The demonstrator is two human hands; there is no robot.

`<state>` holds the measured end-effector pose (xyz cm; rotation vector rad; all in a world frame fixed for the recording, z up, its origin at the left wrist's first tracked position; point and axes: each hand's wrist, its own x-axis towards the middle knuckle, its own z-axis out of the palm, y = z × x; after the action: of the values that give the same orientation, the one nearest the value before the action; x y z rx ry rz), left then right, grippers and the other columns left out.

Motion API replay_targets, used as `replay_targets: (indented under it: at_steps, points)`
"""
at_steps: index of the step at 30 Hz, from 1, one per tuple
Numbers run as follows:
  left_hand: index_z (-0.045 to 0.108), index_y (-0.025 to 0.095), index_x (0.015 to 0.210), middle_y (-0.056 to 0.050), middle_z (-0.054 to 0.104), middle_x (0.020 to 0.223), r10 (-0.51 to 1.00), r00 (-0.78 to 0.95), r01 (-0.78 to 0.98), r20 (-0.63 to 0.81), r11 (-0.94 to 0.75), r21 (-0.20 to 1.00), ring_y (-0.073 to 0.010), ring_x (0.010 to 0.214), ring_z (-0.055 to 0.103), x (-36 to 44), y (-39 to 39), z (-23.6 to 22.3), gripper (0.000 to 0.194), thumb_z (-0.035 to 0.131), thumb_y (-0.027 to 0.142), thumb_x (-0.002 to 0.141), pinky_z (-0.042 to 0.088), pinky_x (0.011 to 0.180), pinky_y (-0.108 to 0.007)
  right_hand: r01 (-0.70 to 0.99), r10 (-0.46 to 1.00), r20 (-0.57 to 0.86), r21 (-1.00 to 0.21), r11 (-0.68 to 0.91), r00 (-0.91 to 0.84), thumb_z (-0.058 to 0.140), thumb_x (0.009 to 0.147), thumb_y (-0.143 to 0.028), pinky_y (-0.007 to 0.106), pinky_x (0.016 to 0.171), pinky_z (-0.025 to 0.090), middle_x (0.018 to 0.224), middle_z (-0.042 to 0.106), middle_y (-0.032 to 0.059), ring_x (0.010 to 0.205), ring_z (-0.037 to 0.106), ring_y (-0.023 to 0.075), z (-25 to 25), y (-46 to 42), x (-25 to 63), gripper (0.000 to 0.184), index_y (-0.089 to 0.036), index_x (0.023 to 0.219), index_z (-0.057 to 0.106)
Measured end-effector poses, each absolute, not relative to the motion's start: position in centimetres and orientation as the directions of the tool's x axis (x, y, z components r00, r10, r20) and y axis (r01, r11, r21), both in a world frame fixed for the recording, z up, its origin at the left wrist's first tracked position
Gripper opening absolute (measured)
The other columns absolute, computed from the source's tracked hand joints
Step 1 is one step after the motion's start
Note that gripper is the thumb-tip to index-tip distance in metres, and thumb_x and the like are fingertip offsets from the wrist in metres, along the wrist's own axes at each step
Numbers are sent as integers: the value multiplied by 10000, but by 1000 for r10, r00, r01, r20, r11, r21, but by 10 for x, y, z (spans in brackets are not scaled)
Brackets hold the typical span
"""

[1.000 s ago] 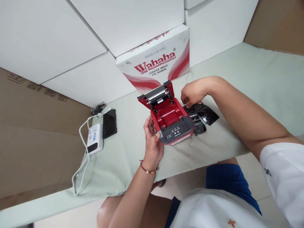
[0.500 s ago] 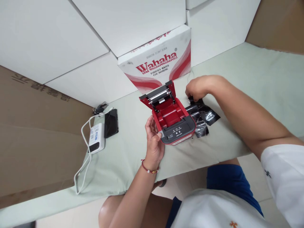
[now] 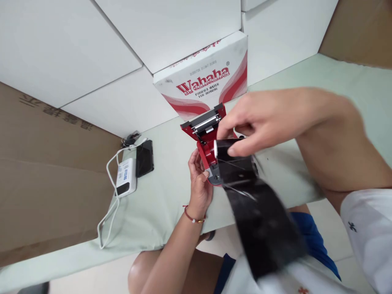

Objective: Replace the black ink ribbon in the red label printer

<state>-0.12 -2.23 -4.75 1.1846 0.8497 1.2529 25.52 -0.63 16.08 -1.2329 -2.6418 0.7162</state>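
A small red and dark grey label printer rests on the table with its lid raised. My left hand grips its near left side, thumb on the front corner and fingers against the side. Above the printer's open bay, my right hand pinches a roll of black ribbon between thumb and fingers. A white core end shows at the roll's left. Its loose shiny strip hangs toward my lap, blurred at the lower end. The roll and strip hide much of the printer's front and right side.
A white and red water carton stands behind the printer, against white boxes. At left lie a black phone, a white power bank and a white cable. Brown cardboard borders the pale green tablecloth.
My right hand has lifted the black ribbon roll off the table and brought it left over the printer, its strip trailing down. My left hand keeps its hold on the printer.
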Motion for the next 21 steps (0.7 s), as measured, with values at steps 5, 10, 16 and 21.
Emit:
replay_targets:
  at_steps: [5, 10, 16, 21]
  points:
    - [605, 416, 1492, -27, 551, 1656, 982, 137, -266, 133, -93, 959, -315, 1614, 460, -1, -24, -49, 669, 816, 534, 868, 404, 1347, -499, 849, 850, -148, -262, 460, -506, 665, 952, -236, 314, 689, 404, 1063, 832, 99, 883, 708, 217, 126, 13, 209, 271, -186, 1160, 832]
    - [613, 390, 1489, -41, 534, 1664, 968, 40, -195, 246, -234, 952, -316, 1650, 414, -1, -28, -55, 594, 771, 539, 936, 340, 1391, -507, 913, 891, -211, -158, 376, -403, 653, 978, -233, 336, 741, 447, 1188, 818, 149, 1047, 746, 304, 116, 11, 197, 371, -210, 1322, 792]
    - [612, 400, 1564, -84, 526, 1648, 778, 86, 77, 622, -628, 775, -358, 1636, 434, -6, -45, -46, 566, 681, 518, 1015, 347, 1373, -591, 912, 861, -299, -136, 388, -411, 634, 971, -182, 342, 786, 494, 1219, 815, 155, 1087, 758, 309, 114, 13, 191, 333, -190, 1262, 795]
    - [568, 416, 1606, -73, 713, 1469, 461, 392, 230, 796, -887, 400, -377, 1509, 588, -7, -53, -45, 795, 859, 507, 872, 190, 1416, -653, 908, 857, -300, -111, 404, -418, 608, 971, -177, 337, 762, 485, 1149, 823, 170, 1039, 763, 298, 102, 19, 188, 306, -176, 1197, 814]
